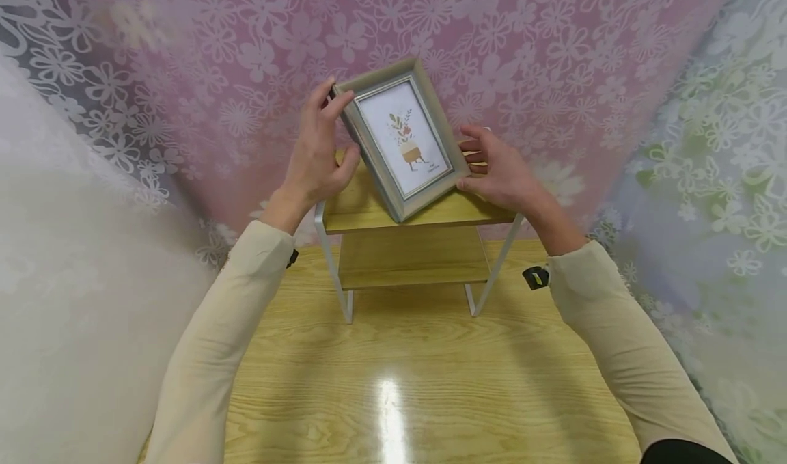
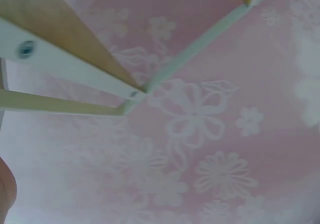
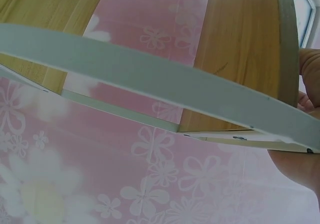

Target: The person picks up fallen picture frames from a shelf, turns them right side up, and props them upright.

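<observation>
Nearest the camera, pale sleeves reach in from left and right, with a dark rounded shape, too cropped to identify, at the near right. Between the hands, a picture frame leans to the left over the top of a small side table, its printed side towards the person; whether its lowest corner touches the wood, I cannot tell. The left hand grips the far left corner, and the right hand holds the right edge, thumb by the near right corner. Gripping opposite sides probably keeps that tilt balanced. White legs carry the tabletop and a lower shelf above the wood-look floor. Just beyond, a pink flowered backdrop rises, the table seemingly set close to it for a stable spot.
</observation>
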{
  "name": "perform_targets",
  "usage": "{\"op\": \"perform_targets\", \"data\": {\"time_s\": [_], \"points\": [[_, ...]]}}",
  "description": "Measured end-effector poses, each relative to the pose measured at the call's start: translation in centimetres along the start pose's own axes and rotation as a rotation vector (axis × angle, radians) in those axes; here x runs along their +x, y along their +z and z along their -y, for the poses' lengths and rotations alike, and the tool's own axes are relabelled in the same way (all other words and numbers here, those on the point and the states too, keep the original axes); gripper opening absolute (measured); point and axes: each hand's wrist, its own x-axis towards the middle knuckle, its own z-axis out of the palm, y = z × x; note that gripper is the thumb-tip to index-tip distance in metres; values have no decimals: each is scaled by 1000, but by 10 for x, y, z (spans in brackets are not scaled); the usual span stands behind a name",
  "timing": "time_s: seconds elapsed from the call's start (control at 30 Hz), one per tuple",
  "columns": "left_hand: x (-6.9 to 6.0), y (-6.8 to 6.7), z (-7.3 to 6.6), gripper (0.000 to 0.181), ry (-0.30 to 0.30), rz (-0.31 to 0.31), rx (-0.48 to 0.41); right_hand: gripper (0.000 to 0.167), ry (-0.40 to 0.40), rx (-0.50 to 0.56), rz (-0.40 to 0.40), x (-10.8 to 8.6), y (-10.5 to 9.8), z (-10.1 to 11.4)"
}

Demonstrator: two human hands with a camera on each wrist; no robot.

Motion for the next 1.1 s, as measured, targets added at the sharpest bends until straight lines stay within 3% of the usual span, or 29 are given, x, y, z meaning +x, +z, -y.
{"op": "perform_targets", "data": {"time_s": [0.17, 0.4, 0.67, 0.9, 1.1], "points": [[11, 0, -12, 57, 49, -51, -42, 85, 13, -11, -1, -1, -1, 1], [19, -4, -23, 58, 85, -42, -36, 85, 38, 15, 10, -1, -2, 3], [24, -6, -32, 56, 103, -43, -77, 78, 2, 73, 37, 4, -7, -1], [27, -6, -36, 52, 137, -14, -33, 71, 7, 183, 143, 14, -18, 1], [31, -7, -43, 50, 145, 24, -30, 68, 29, 162, 210, 19, -25, 2]]}}
